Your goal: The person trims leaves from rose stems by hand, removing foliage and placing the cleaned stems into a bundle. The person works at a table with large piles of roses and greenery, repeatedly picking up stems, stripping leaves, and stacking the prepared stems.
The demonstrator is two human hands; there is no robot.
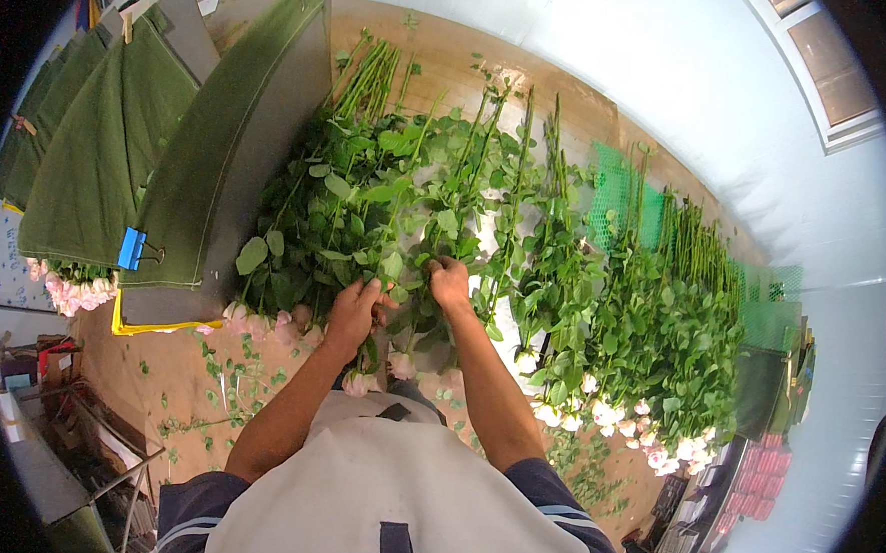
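Observation:
Pale pink and white roses lie in rows on the work table, their stems pointing away and their heads toward me. My left hand is closed around a rose; its pink head hangs just below the hand, and leaves hide most of the stem. To the right and slightly farther off, my right hand has its fingers pinched together among the green leaves. What lies between those fingertips is hidden. Another pink rose head shows between my forearms.
Green cloth-covered divider panels stand at the left, one with a blue binder clip. A dense row of roses fills the right side, beside green netting. Leaf scraps litter the brown floor. Pink packages are stacked at the lower right.

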